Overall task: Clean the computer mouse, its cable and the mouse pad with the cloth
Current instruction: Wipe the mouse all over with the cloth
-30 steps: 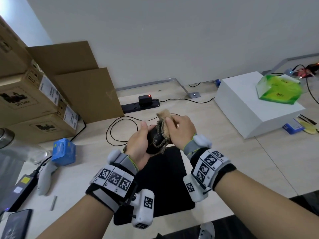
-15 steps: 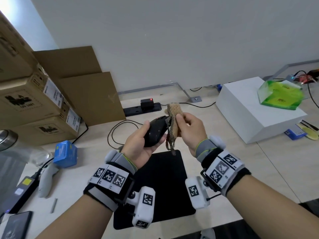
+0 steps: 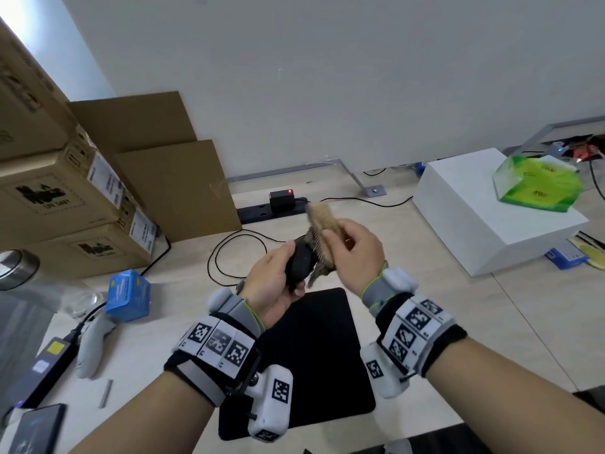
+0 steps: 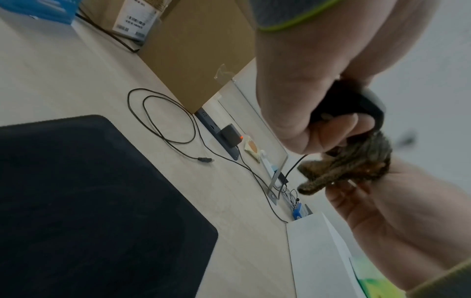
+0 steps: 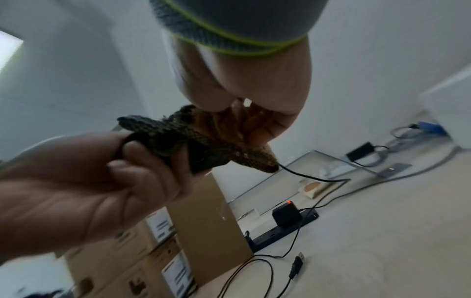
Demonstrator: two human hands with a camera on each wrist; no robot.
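My left hand (image 3: pixel 276 280) grips the black computer mouse (image 3: pixel 299 263) in the air above the desk, fingers curled under it (image 4: pixel 331 133). My right hand (image 3: pixel 355 247) holds a folded tan and dark woven cloth (image 3: pixel 322 234) against the mouse's right side; the cloth (image 5: pixel 203 141) hangs down past the left fingers. The mouse cable (image 3: pixel 235 257) lies in loops on the desk behind the hands, its plug (image 5: pixel 297 264) loose on the surface. Below the hands the black mouse pad (image 3: pixel 320 355) lies flat on the desk.
Cardboard boxes (image 3: pixel 65 198) are stacked at the left. A black power strip (image 3: pixel 271 208) with a charger lies by the wall. A white box (image 3: pixel 484 217) with a green tissue pack (image 3: pixel 537 185) stands at the right. A blue carton (image 3: pixel 129 299), a power brick and a white controller lie at the left.
Both hands have risen from just over the pad, with mouse and cloth. The cloth has slid up along the mouse's right side.
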